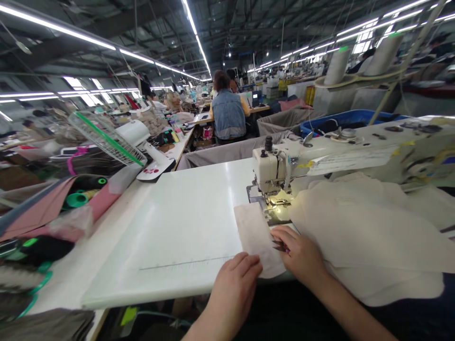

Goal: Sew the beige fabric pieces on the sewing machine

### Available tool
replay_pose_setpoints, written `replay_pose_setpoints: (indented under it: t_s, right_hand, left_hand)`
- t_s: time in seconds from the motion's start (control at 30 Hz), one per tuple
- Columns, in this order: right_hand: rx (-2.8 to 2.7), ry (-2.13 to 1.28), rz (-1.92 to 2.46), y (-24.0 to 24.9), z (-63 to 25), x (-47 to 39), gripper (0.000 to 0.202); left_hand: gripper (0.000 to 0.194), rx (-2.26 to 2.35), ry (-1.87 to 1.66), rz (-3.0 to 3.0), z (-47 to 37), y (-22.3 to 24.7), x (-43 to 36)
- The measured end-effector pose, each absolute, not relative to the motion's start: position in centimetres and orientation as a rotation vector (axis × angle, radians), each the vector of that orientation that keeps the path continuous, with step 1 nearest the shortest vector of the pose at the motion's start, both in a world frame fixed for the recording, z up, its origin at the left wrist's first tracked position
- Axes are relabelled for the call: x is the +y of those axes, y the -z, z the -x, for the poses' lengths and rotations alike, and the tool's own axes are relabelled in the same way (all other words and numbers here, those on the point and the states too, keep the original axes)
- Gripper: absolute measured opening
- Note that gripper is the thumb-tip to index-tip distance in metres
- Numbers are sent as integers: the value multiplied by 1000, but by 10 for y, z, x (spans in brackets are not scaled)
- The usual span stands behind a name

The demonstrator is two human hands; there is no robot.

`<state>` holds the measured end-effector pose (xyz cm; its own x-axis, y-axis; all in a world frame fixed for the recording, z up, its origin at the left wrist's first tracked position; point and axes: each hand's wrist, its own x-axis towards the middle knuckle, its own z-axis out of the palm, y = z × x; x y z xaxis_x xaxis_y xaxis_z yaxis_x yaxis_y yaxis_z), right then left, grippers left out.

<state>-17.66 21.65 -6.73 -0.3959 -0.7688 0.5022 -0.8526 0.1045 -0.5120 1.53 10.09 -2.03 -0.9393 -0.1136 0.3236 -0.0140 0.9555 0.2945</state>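
A narrow beige fabric piece (pixel 254 232) lies on the white table, its far end beside the needle area of the sewing machine (pixel 272 173). At its near left edge, my left hand (pixel 236 279) has its fingers bent together and gripping the cloth. My right hand (pixel 298 253) is closed around thread snips (pixel 280 245), whose dark pointed blades stick out over the fabric's right edge. The lit presser foot (pixel 279 202) sits just beyond that hand. A larger stack of beige fabric (pixel 359 227) spreads under the machine arm to the right.
On the left, a white fan (pixel 142 142) stands near several thread spools (pixel 76 199). Thread cones (pixel 337 66) stand on a rack above the machine. Behind it are a blue bin (pixel 330 118) and grey cloth-lined carts. A person in a denim vest (pixel 229 113) sits ahead.
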Motion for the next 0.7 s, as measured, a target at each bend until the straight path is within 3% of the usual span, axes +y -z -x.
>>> replay_pose_setpoints:
  t_s: [0.4,0.7]
  right_hand:
    - [-2215,-1201,-1678,66,178,215,48]
    - [-2225,-1298,-1677,71,180,212,40]
  left_hand:
    - [31,-2604,732,-388,-27,22,87]
    - [17,-2170,1009,-833,-39,37,65]
